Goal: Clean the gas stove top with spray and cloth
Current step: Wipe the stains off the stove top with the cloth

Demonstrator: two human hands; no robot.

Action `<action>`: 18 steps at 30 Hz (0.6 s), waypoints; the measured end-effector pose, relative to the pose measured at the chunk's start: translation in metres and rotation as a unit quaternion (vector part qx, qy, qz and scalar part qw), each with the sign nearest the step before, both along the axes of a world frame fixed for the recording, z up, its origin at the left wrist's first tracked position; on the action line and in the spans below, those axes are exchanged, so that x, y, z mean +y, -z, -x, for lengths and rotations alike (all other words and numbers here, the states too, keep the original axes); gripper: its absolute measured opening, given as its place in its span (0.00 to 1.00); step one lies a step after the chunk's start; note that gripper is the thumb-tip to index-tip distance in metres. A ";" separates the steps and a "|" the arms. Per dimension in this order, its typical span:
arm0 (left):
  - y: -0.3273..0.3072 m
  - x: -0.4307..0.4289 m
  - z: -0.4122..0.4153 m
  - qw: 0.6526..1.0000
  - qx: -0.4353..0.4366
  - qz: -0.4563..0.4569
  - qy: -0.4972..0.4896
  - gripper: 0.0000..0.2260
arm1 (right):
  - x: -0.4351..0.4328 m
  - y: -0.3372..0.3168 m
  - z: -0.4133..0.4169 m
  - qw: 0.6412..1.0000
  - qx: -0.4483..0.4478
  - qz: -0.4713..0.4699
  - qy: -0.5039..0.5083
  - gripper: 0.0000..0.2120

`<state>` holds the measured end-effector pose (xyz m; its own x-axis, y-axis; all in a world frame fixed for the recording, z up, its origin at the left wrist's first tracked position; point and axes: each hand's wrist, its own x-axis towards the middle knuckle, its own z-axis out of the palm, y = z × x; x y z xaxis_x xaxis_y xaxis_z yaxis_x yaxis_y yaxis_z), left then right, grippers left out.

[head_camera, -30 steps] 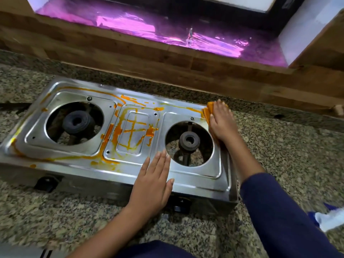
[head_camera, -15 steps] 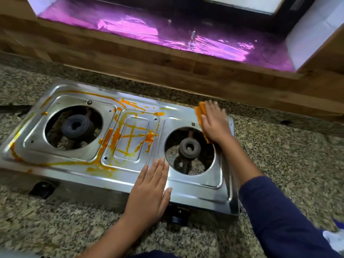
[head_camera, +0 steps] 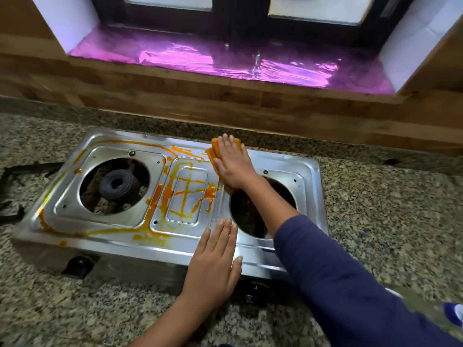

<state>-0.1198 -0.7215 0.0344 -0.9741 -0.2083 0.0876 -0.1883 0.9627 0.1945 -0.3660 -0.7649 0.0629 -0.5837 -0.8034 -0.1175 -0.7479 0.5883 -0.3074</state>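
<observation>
A steel two-burner gas stove [head_camera: 308, 171] lies on the granite counter, smeared with orange stains [head_camera: 186, 194] over its middle panel and left side. My right hand [head_camera: 234, 164] presses flat on an orange cloth [head_camera: 213, 152] at the back of the stove, between the middle panel and the right burner opening. My right forearm hides the right burner. My left hand [head_camera: 214, 262] rests flat, fingers straight, on the stove's front edge. The left burner [head_camera: 117, 184] is uncovered. A blue and white object [head_camera: 454, 315] at the right edge is blurred; it may be the spray bottle.
A granite counter [head_camera: 388, 221] surrounds the stove. A wooden backsplash [head_camera: 250, 106] and a window ledge lined with shiny purple foil [head_camera: 225, 58] stand behind it. Two black knobs [head_camera: 80, 264] sit on the stove's front face. A dark hose [head_camera: 22, 169] lies at the left.
My right hand has slid the orange cloth leftward along the stove's back edge, from the far right corner to beside the middle panel. My left hand stays on the front edge.
</observation>
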 end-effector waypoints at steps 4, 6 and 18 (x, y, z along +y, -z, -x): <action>-0.001 0.002 0.000 1.000 -0.004 0.008 -0.004 0.27 | 0.031 0.005 0.028 0.997 0.014 0.000 0.082 0.30; -0.001 0.003 0.000 1.000 -0.009 0.008 -0.006 0.27 | 0.032 0.004 0.035 0.993 0.012 -0.013 0.119 0.30; -0.019 -0.029 -0.045 0.996 0.029 -0.020 -0.076 0.32 | -0.014 0.012 -0.036 0.997 0.065 0.012 -0.029 0.30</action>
<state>-0.0746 -0.7504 0.0533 -0.9243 -0.3580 0.1322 -0.3190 0.9150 0.2470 -0.3304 -0.7787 0.0507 -0.5445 -0.8384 -0.0243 -0.8153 0.5359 -0.2191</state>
